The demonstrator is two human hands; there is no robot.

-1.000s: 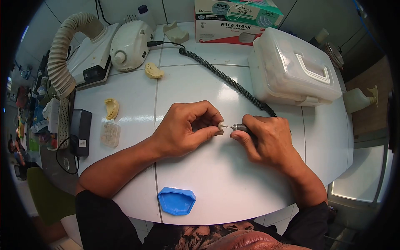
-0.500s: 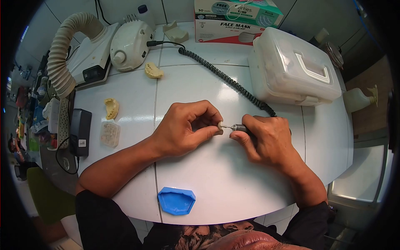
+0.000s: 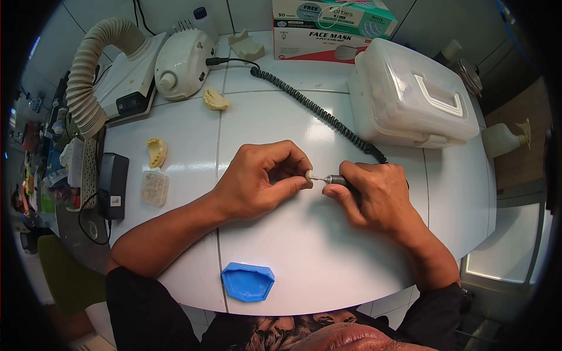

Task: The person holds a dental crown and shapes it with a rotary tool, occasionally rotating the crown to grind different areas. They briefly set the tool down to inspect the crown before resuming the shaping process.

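Over the middle of the white table my left hand (image 3: 263,178) pinches a small pale piece (image 3: 308,176) between thumb and fingertips; most of it is hidden, and I cannot tell its kind. My right hand (image 3: 374,193) is wrapped round a dark rotary handpiece (image 3: 338,180), thumb along its near side. The thin metal bur (image 3: 318,178) points left, its end right at the pale piece. A black coiled cord (image 3: 316,108) runs from behind my right hand to the white micromotor control box (image 3: 182,65). Close to my body lies a blue mould tray (image 3: 248,283).
Left of my hands are a yellow dental cast (image 3: 156,152) and a small clear box (image 3: 154,188). Another cast (image 3: 215,99) lies farther back. A hosed suction unit (image 3: 126,88) stands back left, mask boxes (image 3: 319,44) at the back, a lidded plastic case (image 3: 410,96) back right.
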